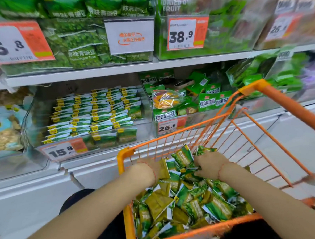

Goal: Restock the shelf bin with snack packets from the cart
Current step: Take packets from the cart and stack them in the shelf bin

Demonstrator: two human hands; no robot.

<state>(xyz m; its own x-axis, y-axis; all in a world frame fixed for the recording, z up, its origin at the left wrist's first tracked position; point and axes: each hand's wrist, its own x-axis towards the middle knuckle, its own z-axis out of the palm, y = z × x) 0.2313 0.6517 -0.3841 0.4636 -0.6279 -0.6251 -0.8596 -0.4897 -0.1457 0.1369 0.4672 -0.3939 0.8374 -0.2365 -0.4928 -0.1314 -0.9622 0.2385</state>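
Note:
An orange wire cart (pixel 217 225) in front of me holds several loose green snack packets (pixel 189 203). Both my hands reach into its far end. My left hand (pixel 148 169) grips packets at the left side of the pile. My right hand (pixel 208 162) grips a bunch of packets that stick up above its fingers. The clear shelf bin (pixel 91 118) on the lower shelf, behind and left of the cart, holds neat rows of the same packets standing on edge, with a 15.8 price tag (pixel 64 150) on its front.
A second bin (pixel 172 107) of mixed green packs with a 26.8 tag stands right of the target bin. The upper shelf (pixel 114 68) carries bins of green pea bags. The cart's orange handle (pixel 287 104) rises at right. White shelf base panels lie below.

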